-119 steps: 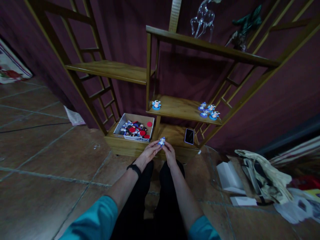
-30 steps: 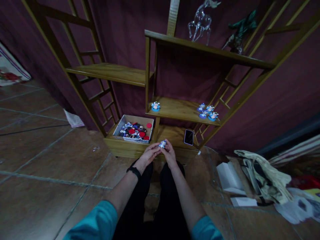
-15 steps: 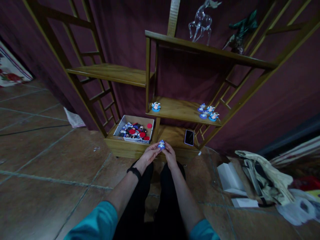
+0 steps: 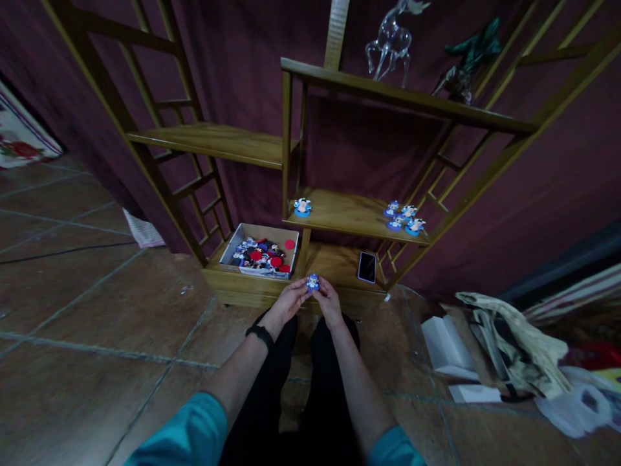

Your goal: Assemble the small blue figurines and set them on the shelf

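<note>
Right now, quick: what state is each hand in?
Left hand: holding the small figurine by one side.
Right hand: holding its other side.

Figurine (image 4: 313,283) (dial centre): violet-blue, white.
10 o'clock: box (image 4: 295,255), pale rim, tan inner back; discs (image 4: 276,261), red.
12 o'clock: figure (image 4: 302,208), pink-white, blue base.
2 o'clock: four figures (image 4: 396,222), two purple bases, two blue.
3 o'clock: phone (image 4: 367,267), black face, lilac edge.
5 and 7 o'clock: sleeves (image 4: 187,430), plain teal.
8 o'clock: wristband (image 4: 262,335), black.
Shelf (image 4: 349,207): yellow-brown, grained.
Curtain (image 4: 252,71): maroon.
Floor (image 4: 121,323): brown tiles, pale joints.
</note>
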The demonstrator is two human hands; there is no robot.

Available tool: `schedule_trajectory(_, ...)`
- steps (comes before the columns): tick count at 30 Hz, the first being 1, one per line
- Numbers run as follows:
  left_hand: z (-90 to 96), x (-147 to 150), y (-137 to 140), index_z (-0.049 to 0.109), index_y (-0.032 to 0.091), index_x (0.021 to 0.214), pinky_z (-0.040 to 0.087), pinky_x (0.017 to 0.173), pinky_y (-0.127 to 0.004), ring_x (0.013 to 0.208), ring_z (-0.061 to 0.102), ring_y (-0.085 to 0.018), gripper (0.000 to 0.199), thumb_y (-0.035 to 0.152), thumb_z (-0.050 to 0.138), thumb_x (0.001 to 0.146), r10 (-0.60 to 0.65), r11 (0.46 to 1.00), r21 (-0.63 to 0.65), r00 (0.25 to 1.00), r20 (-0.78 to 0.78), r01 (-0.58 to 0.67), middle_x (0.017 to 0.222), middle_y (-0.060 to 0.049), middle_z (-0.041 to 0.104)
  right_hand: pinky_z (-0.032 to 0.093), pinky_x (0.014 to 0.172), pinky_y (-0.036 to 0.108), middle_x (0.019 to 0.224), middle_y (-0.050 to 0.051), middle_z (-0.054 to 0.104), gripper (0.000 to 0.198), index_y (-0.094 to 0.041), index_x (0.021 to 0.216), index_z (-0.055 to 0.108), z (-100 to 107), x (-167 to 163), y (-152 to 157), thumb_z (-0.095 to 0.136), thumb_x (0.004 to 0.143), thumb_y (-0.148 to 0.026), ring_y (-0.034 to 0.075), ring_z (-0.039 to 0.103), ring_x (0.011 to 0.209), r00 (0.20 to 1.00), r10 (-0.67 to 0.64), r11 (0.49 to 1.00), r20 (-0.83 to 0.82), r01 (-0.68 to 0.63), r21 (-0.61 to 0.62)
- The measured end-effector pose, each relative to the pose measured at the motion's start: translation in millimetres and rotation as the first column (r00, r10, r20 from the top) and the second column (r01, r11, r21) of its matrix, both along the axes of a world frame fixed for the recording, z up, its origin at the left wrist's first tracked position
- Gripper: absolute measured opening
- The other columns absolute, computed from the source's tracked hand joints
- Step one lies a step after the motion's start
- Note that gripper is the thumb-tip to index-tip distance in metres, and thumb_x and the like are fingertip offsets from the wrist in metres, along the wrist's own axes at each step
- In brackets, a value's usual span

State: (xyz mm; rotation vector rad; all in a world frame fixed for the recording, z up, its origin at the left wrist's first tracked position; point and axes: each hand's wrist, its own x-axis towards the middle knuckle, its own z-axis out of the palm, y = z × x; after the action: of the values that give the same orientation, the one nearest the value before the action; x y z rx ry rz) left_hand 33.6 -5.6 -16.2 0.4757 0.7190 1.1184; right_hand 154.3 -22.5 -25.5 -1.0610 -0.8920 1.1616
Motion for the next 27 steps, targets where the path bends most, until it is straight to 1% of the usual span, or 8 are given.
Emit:
schedule_trajectory(4, 1.1, 0.5, -0.5, 0.068, 0.01, 0.095, 0.046, 0.093, -0.03, 0.092, 0.064, -0.016, 0.025, 0.0, 0.06, 0.073, 0.002, 1.0, -0.005, 1.0, -0.005, -0.002, 0.098, -0.01, 0.069, 0.042, 0.099, 0.041, 0.115, 0.006, 0.066, 0.054, -0.02, 0.111, 0.061, -0.2, 0.3, 0.7, 0.072, 0.059, -0.027, 0.022, 0.06, 0.107, 1.0, 0.018, 1.0, 0.017, -0.018, -0.011)
schedule_trajectory(8, 3.8, 1.2, -1.8, 0.068, 0.01, 0.096, 0.045, 0.095, -0.031, 0.095, 0.064, -0.016, 0.027, -0.001, 0.059, 0.073, 0.0, 1.0, -0.003, 1.0, -0.009, 0.0, 0.1, -0.011, 0.069, 0.043, 0.098, 0.039, 0.114, 0.005, 0.066, 0.052, -0.021, 0.11, 0.062, -0.6, 0.5, 1.1, 0.072, 0.06, -0.03, 0.022, 0.06, 0.106, 0.999, 0.03, 0.999, 0.036, -0.03, -0.011)
schedule_trajectory(11, 4.8, 1.7, -2.4, 0.068, 0.01, 0.096, 0.045, 0.095, -0.031, 0.095, 0.063, -0.017, 0.027, -0.001, 0.059, 0.073, -0.002, 1.0, 0.0, 1.0, -0.014, 0.002, 0.098, -0.01, 0.069, 0.045, 0.095, 0.039, 0.11, 0.004, 0.068, 0.048, -0.021, 0.108, 0.063, -0.2, 0.2, 0.3, 0.071, 0.062, -0.032, 0.021, 0.061, 0.103, 0.999, 0.006, 1.0, 0.038, -0.005, -0.02)
schedule_trajectory(15, 3.8, 2.2, -2.2, 0.069, 0.01, 0.093, 0.045, 0.094, -0.029, 0.092, 0.064, -0.016, 0.026, -0.001, 0.061, 0.071, -0.008, 1.0, 0.027, 1.0, -0.008, 0.008, 0.095, -0.009, 0.07, 0.045, 0.094, 0.038, 0.106, 0.004, 0.069, 0.044, -0.021, 0.105, 0.064, 3.6, 0.1, -1.4, 0.071, 0.063, -0.033, 0.021, 0.062, 0.1, 0.999, -0.018, 1.0, 0.037, 0.017, 0.005)
schedule_trajectory(20, 1.1, 2.1, -0.3, 0.07, 0.01, 0.092, 0.045, 0.093, -0.027, 0.09, 0.064, -0.015, 0.025, 0.0, 0.065, 0.069, -0.031, 0.998, 0.063, 0.999, -0.011, 0.032, 0.095, -0.009, 0.07, 0.044, 0.095, 0.038, 0.106, 0.004, 0.069, 0.041, -0.021, 0.103, 0.065, 6.8, 0.5, -2.7, 0.07, 0.064, -0.034, 0.021, 0.062, 0.1, 0.998, -0.043, 0.999, 0.045, 0.043, -0.005)
schedule_trajectory(27, 1.6, 2.4, -0.1, 0.07, 0.01, 0.09, 0.046, 0.092, -0.028, 0.09, 0.064, -0.015, 0.022, 0.004, 0.068, 0.068, -0.036, 0.996, 0.077, 0.999, -0.011, 0.037, 0.094, -0.009, 0.07, 0.043, 0.097, 0.038, 0.11, 0.004, 0.068, 0.038, -0.022, 0.103, 0.066, 6.9, 2.1, -4.1, 0.067, 0.068, -0.036, 0.021, 0.06, 0.104, 0.998, -0.024, 1.0, 0.05, 0.023, 0.016)
